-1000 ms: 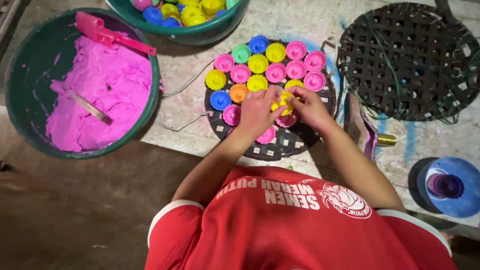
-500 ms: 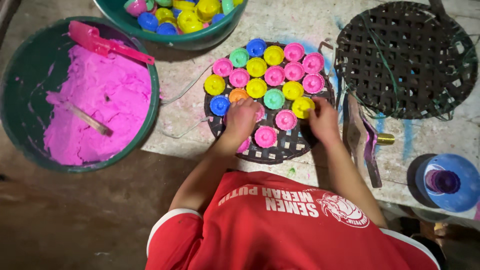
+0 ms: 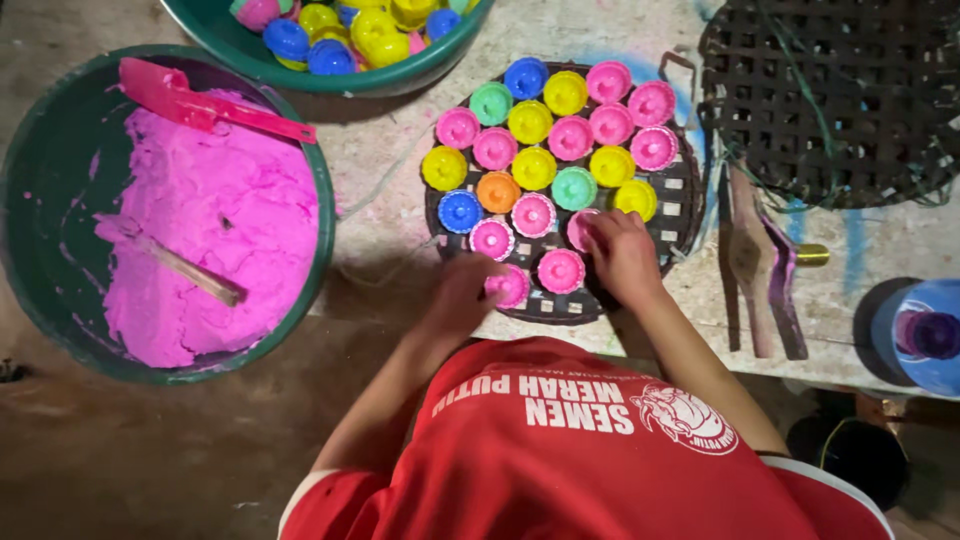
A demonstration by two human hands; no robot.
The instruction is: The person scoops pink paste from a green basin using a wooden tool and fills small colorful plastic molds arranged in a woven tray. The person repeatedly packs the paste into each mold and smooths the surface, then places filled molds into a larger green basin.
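left hand (image 3: 462,290) blurred at pink mould (image 3: 508,285), grip cannot be told. right hand (image 3: 622,252) lies flat, fingers loose, on another pink mould (image 3: 583,228), steadying it. moulds packed in rows on round woven tray (image 3: 685,205).

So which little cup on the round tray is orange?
The orange cup, the only orange one, sits on the woven tray between a blue cup and a yellow cup.

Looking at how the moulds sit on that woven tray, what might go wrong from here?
The left hand is at a pink mould right at the woven tray's near rim; a nudge might tip it off. The tightly packed moulds may jostle. The right hand covers another, which it might squash.
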